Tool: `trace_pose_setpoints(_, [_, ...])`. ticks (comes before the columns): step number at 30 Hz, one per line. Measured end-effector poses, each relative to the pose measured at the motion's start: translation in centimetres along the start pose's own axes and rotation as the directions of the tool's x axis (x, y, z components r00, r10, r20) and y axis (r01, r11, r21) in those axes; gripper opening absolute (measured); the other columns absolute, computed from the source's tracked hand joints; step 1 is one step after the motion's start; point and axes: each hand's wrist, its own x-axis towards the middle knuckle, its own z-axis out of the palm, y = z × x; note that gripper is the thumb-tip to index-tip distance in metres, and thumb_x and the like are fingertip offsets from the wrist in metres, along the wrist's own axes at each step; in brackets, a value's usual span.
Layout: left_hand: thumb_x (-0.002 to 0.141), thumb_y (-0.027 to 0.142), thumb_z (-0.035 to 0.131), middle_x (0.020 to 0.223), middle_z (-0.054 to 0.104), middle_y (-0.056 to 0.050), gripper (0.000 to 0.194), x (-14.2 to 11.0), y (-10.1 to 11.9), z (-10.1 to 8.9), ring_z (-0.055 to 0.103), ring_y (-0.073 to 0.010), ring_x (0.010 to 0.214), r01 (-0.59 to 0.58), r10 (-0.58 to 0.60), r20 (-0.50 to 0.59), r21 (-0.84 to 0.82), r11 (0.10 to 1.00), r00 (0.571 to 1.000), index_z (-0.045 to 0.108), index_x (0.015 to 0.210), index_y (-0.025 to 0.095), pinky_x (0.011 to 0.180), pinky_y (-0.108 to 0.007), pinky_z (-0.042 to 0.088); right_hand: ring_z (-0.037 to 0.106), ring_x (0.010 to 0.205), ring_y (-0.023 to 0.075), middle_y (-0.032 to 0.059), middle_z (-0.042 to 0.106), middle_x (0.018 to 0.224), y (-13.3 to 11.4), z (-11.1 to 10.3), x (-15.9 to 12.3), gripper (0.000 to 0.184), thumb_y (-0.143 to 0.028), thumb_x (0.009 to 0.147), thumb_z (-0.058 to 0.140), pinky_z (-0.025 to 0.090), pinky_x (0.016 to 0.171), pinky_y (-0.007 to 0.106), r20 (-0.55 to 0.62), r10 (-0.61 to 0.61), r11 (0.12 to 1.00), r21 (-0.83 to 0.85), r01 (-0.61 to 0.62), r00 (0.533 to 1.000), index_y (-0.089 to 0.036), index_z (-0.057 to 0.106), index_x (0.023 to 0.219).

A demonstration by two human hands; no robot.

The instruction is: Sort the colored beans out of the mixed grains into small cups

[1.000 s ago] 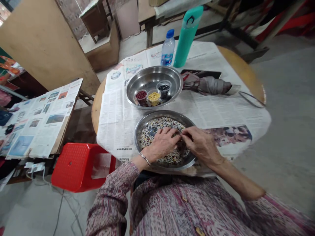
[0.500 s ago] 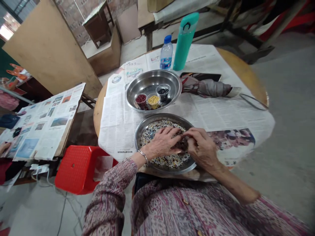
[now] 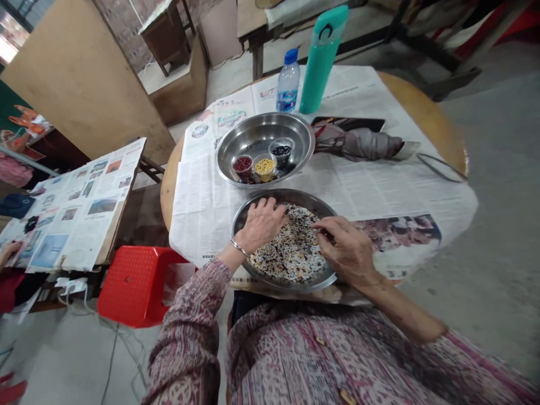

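Note:
A steel basin (image 3: 291,197) nearest my body holds a spread of mixed white, dark, yellow and red grains and beans (image 3: 291,247). Over its left side lies my left hand (image 3: 262,226), open with fingers apart, fingertips toward the far wall. At the right rim is my right hand (image 3: 348,247); its thumb and forefinger come together in a pinch, and whatever they hold is too small to make out. Just beyond, a second steel basin (image 3: 253,130) contains clear cups of red beans (image 3: 242,163), yellow beans (image 3: 264,166) and black beans (image 3: 281,150).
Newspaper (image 3: 202,219) covers the round table. Behind the far basin stand a water bottle (image 3: 288,81) and a teal flask (image 3: 323,62). A folded umbrella (image 3: 363,144) and a phone (image 3: 371,124) lie right. A red stool (image 3: 130,287) and another person's hand (image 3: 9,251) are left.
My hands have moved apart: the left went toward the basin's far left, the right drew slightly back right. The grains between them are now uncovered and gathered more toward the middle.

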Motion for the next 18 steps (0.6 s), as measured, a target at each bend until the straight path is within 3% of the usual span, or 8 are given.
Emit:
trace_pose_setpoints(4, [0.102,0.058,0.055,0.125,0.058,-0.013,0.043,-3.4,0.4,-0.6,0.057,-0.0291,0.118,0.152,-0.147,0.060,-0.092,0.984,0.987,0.061,0.120,0.019,0.094,-0.040,0.054,0.072,0.093,0.0250,0.0099,0.075,0.101,-0.1,0.1,0.0,0.020,-0.015,0.094,0.052,0.058,0.085,0.039,-0.031,0.009,1.000,0.021,-0.009,0.999,-0.021,0.071,0.100])
trace_pose_setpoints(9, [0.085,0.068,0.074,0.131,0.053,-0.014,0.077,-6.6,3.1,0.0,0.057,-0.0323,0.122,0.078,-0.040,0.147,-0.262,0.962,0.988,0.049,0.140,0.020,0.093,-0.044,0.059,0.073,0.098,0.0253,0.0107,0.076,0.107,-0.1,0.1,0.0,0.024,-0.014,0.093,0.050,0.059,0.090,0.040,-0.028,0.005,0.999,0.045,-0.004,1.000,-0.022,0.071,0.103])
trace_pose_setpoints(12, [0.092,0.048,0.075,0.137,0.049,-0.014,0.063,-6.8,4.8,0.7,0.056,-0.0311,0.125,0.012,0.031,0.133,-0.312,0.950,0.991,0.048,0.143,0.022,0.094,-0.043,0.060,0.074,0.097,0.0253,0.0105,0.076,0.104,-0.1,0.1,0.0,0.023,-0.014,0.093,0.051,0.060,0.089,0.040,-0.014,0.000,0.999,0.044,0.000,1.000,-0.022,0.071,0.101])
trace_pose_setpoints(15, [0.103,0.023,0.055,0.131,0.053,-0.012,0.029,-5.4,5.2,1.2,0.058,-0.0257,0.119,-0.054,0.093,0.122,-0.287,0.956,0.988,0.057,0.132,0.020,0.097,-0.039,0.059,0.074,0.096,0.0254,0.0105,0.077,0.101,-0.1,0.0,0.0,0.022,-0.015,0.094,0.050,0.060,0.087,0.040,-0.016,-0.017,0.999,0.032,0.017,1.000,-0.022,0.070,0.099])
trace_pose_setpoints(18, [0.104,0.008,0.039,0.127,0.056,-0.011,0.032,-3.4,4.3,1.3,0.059,-0.0225,0.114,-0.082,0.105,0.085,-0.243,0.967,0.991,0.059,0.126,0.018,0.095,-0.036,0.059,0.074,0.094,0.0254,0.0104,0.077,0.101,-0.1,-0.1,0.1,0.021,-0.016,0.095,0.050,0.060,0.087,0.040,-0.005,-0.024,0.999,0.030,0.024,1.000,-0.022,0.070,0.099])
